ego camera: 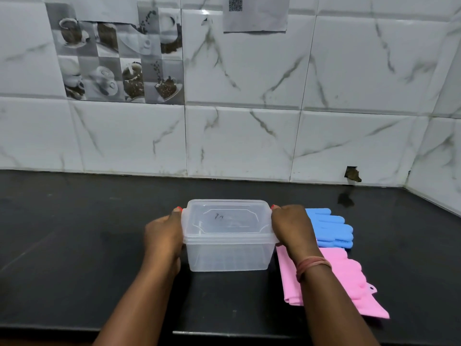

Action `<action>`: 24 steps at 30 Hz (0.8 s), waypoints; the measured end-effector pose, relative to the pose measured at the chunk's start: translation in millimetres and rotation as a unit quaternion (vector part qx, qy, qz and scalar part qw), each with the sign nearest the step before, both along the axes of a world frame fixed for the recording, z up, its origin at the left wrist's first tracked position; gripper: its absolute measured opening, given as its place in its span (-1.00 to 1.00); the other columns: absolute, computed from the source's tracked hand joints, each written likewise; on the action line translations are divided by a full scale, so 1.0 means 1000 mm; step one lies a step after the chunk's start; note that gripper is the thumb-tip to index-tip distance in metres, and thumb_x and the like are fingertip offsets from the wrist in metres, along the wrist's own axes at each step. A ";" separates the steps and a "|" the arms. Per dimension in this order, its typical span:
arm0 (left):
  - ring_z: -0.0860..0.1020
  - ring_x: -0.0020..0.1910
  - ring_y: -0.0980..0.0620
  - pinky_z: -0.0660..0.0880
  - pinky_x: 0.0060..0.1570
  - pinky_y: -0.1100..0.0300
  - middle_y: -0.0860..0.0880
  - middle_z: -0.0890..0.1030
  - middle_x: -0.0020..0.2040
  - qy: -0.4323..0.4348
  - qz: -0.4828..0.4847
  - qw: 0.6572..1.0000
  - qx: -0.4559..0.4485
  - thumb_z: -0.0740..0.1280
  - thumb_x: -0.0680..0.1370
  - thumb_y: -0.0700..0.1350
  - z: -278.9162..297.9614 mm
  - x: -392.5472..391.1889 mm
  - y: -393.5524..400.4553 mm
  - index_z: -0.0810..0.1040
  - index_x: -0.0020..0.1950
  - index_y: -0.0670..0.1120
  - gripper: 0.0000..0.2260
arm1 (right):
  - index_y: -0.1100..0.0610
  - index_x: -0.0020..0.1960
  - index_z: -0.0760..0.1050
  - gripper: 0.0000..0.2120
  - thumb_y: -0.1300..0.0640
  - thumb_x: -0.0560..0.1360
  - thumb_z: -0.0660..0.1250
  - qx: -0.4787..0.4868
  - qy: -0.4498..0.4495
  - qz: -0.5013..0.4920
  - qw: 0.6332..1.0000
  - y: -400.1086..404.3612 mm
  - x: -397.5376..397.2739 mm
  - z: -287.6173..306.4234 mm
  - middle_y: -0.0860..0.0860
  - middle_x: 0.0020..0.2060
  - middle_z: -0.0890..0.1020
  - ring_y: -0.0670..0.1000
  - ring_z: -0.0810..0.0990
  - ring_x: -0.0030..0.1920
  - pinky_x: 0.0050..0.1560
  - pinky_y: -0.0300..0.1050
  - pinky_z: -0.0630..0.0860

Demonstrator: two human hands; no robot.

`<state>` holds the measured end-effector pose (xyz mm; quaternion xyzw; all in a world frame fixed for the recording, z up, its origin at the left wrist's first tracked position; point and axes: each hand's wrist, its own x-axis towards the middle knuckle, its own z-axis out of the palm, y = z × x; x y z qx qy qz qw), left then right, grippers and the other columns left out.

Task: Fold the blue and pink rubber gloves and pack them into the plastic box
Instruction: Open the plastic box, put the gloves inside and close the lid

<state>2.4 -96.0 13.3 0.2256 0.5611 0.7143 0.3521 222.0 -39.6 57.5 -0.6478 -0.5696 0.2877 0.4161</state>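
A clear plastic box [228,255] with its lid [225,218] on stands on the black counter [74,245], in the middle. My left hand [163,236] grips the box's left end at the lid rim. My right hand [291,227] grips the right end the same way. Just right of the box lie the blue rubber gloves [329,228], flat, fingers pointing right. In front of them lie the pink rubber gloves [349,278], partly under my right wrist.
A white marble-look tiled wall [249,121] runs along the back of the counter and turns forward at the far right. A chipped hole [352,174] shows at the wall's base. The counter's front edge [249,333] is just below my forearms.
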 end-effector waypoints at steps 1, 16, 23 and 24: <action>0.44 -0.38 -0.04 0.40 -0.29 0.14 -0.14 0.56 -0.32 -0.029 -0.004 1.000 -0.011 0.41 0.57 -0.02 -0.004 -0.001 0.000 0.64 -0.17 -0.19 -0.75 | 0.21 -0.21 0.51 -0.74 0.09 0.56 0.22 -0.009 0.028 0.008 1.000 -0.001 0.003 -0.001 0.17 -0.27 0.59 0.21 0.57 -0.25 -0.13 0.04 0.62; 0.63 0.02 -0.04 0.53 0.01 0.01 -0.05 0.67 0.07 -0.080 -0.086 0.990 0.080 0.20 0.65 0.03 0.016 -0.016 0.021 0.66 0.20 -0.06 -0.70 | 0.00 0.26 0.59 -0.45 -0.35 0.46 0.33 0.238 -0.195 0.171 0.936 -0.006 -0.029 0.011 -0.04 0.22 0.63 0.02 0.55 0.27 0.32 -0.01 0.44; 0.65 0.25 -0.09 0.55 0.17 0.03 -0.18 0.67 0.29 -0.119 -0.201 0.966 0.108 0.10 0.71 0.16 0.016 0.012 0.016 0.57 0.37 -0.19 -0.50 | -0.19 0.61 -0.12 0.22 -0.57 0.15 0.39 0.070 -0.386 0.394 0.831 -0.017 -0.101 0.021 0.06 0.64 -0.02 0.22 -0.17 0.62 0.51 0.39 -0.20; 0.65 0.24 -0.08 0.56 0.13 0.05 -0.18 0.66 0.28 -0.126 -0.207 0.964 0.111 0.10 0.71 0.16 0.016 0.013 0.016 0.57 0.34 -0.17 -0.51 | -0.19 0.61 -0.12 0.21 -0.57 0.16 0.38 0.063 -0.395 0.393 0.828 -0.016 -0.103 0.020 0.07 0.64 -0.01 0.23 -0.15 0.62 0.51 0.41 -0.18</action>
